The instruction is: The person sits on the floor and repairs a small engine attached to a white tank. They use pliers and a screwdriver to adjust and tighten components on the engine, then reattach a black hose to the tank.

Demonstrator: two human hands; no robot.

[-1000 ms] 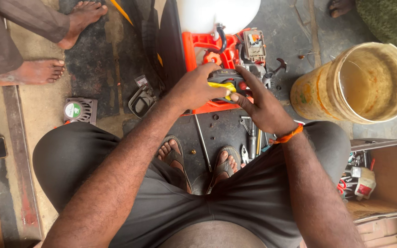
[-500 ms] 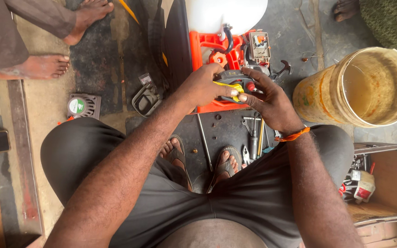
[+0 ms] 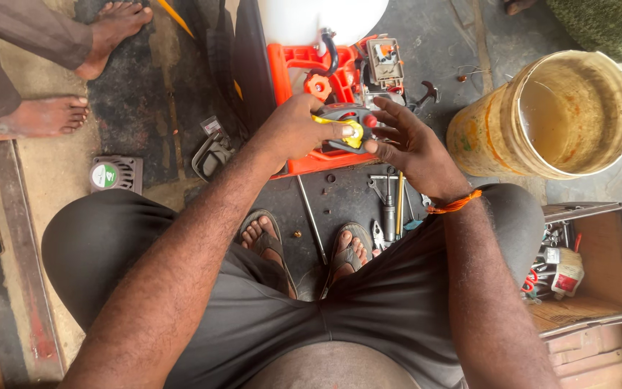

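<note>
My left hand (image 3: 298, 133) is clamped on a grey and yellow part (image 3: 343, 128) atop the orange machine (image 3: 304, 68) at twelve o'clock; my right hand (image 3: 408, 140) is spread, fingertips touching its red knob (image 3: 370, 121); tools (image 3: 390, 194) lie on the dark floor (image 3: 152, 94) by my feet; a yellowed bucket (image 3: 469, 137) stands at two o'clock; the machine's white tank (image 3: 296, 18) is cut off.

Bucket (image 3: 541, 115) right of engine (image 3: 340, 79) (tools (image 3: 390, 194) before).
</note>
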